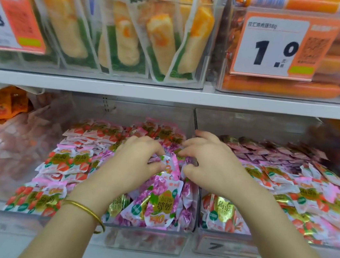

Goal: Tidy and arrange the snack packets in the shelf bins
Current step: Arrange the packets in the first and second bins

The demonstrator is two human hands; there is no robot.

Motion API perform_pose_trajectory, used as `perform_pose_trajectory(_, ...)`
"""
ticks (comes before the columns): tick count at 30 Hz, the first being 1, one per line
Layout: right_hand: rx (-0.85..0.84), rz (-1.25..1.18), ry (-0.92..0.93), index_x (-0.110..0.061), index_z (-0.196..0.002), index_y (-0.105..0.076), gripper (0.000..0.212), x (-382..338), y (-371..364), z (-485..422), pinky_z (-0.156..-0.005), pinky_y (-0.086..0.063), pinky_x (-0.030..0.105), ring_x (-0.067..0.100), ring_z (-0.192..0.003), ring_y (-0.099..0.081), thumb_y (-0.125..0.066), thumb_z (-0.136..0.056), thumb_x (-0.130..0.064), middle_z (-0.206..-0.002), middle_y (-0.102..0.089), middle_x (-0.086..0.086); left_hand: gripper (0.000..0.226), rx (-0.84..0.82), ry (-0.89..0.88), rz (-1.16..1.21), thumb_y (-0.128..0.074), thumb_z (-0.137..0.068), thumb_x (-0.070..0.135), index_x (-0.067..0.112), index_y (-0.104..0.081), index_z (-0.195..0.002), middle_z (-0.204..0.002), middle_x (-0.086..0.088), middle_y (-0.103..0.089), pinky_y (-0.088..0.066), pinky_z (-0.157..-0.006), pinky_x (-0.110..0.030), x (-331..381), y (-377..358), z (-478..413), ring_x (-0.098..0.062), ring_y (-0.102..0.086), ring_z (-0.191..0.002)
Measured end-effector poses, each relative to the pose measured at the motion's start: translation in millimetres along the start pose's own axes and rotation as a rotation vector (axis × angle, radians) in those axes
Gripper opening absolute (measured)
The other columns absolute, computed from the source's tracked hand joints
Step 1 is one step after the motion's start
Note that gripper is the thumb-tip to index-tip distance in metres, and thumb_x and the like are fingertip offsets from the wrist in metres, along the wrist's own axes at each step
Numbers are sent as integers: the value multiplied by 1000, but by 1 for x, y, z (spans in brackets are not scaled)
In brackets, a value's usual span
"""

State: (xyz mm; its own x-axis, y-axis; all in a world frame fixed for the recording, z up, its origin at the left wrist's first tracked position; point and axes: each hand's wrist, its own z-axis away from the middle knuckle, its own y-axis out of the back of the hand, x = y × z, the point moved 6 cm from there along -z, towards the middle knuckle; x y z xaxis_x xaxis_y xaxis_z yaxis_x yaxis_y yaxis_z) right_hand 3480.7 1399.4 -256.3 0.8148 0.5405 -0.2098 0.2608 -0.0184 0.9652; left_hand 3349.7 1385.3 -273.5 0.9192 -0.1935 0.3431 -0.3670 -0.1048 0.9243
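Observation:
A clear shelf bin (147, 239) on the lower shelf is heaped with small snack packets: strawberry-print ones (69, 159) at the left and back, pink-flower ones (160, 202) at the front right. Both hands are inside it. My left hand (137, 159), with a gold bangle on its wrist, and my right hand (210, 161) meet over the heap's middle. Their curled fingertips pinch the same upright pink-and-white packet (171, 165) from either side. The neighbouring bin (225, 245) on the right holds more strawberry packets (306, 195) and darker pink ones behind.
A white shelf board (169, 94) runs just above the bins. On it stand clear bins of long yellow snack packs (120, 37) and orange sausages (281, 88), with an orange price tag (275, 47). A bin of reddish snacks (12, 146) stands at the left.

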Motion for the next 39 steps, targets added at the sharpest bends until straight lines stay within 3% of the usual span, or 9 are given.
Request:
perform_pose_trajectory(5, -56, 117, -36, -26, -97, -66, 17, -5, 3, -11, -94, -34, 37, 20, -129, -30, -61, -82, -20, -114, -61, -5, 12, 93, 14, 238, -64, -85, 26, 24, -53, -88, -86, 10, -52, -37, -64, -18, 1, 12, 5, -9, -49, -80)
perform_pose_trajectory(9, 56, -1, -2, -22, -79, -66, 4, -7, 6, -8, -85, -38, 33, 18, -115, -42, -67, -80, -19, -93, -61, -7, 10, 151, 62, 425, -61, -87, 21, 22, -51, -86, -72, 6, -52, -36, -58, -19, -7, 18, 4, -4, -47, -65)
perform_pose_trajectory(14, 240, -587, -50, -18, -69, -66, 12, 9, 28, 3, -77, -49, 24, 10, -81, -63, -70, -78, -12, -81, -68, -6, 10, 287, 135, 663, -56, -90, 21, 13, -50, -89, -54, 10, -43, -31, -43, -10, -14, 26, 5, -1, -37, -43)
perform_pose_trajectory(18, 357, -1121, -145, -14, -72, -64, 15, 30, 35, 12, -54, -49, 21, 11, -57, -57, -65, -84, -5, -60, -63, -5, 12, 275, 198, 893, -58, -89, 24, 18, -54, -98, -76, -1, -66, -42, -62, -23, -13, 24, 4, -10, -57, -69)
perform_pose_trajectory(22, 296, -1314, -278, -11, -72, -62, 14, 35, 18, 10, -40, -41, 18, 12, -43, -46, -63, -86, -8, -55, -60, -1, 13, 178, 209, 1018, -58, -90, 20, 17, -59, -103, -90, -8, -72, -53, -83, -44, 2, 15, 2, -23, -68, -85)
perform_pose_trajectory(27, 355, -1359, -373, -10, -72, -60, 14, 43, 11, 11, -38, -39, 17, 14, -42, -42, -66, -85, -13, -63, -58, 7, 14, 117, 197, 1117, -58, -89, 18, 12, -61, -102, -90, -8, -73, -53, -85, -47, 21, 8, -1, -23, -69, -87)
perform_pose_trajectory(31, 485, -1451, -426, -9, -76, -56, 14, 55, 18, 19, -41, -48, 19, 11, -42, -53, -62, -88, -9, -68, -57, 9, 48, 93, 220, 1078, -69, -76, 30, 14, -55, -119, -105, -8, -70, -49, -93, -49, 21, 4, -2, -24, -66, -97)
perform_pose_trajectory(36, 566, -1504, -216, -8, -78, -56, 11, 57, 32, 31, -72, -58, 34, 18, -72, -67, -61, -86, -1, -69, -64, 3, 33, 170, 364, 1146, -55, -91, 4, 4, -49, -123, -100, -16, -67, -57, -77, -41, 12, -2, -4, -21, -67, -81)
perform_pose_trajectory(39, 492, -1330, -95, -11, -79, -62, 9, 42, 30, 34, -77, -56, 28, 19, -80, -69, -67, -82, -4, -81, -71, 9, 22, 132, 346, 1293, -50, -93, 5, 0, -53, -114, -95, -16, -70, -59, -65, -32, 22, -2, -5, -20, -71, -77)
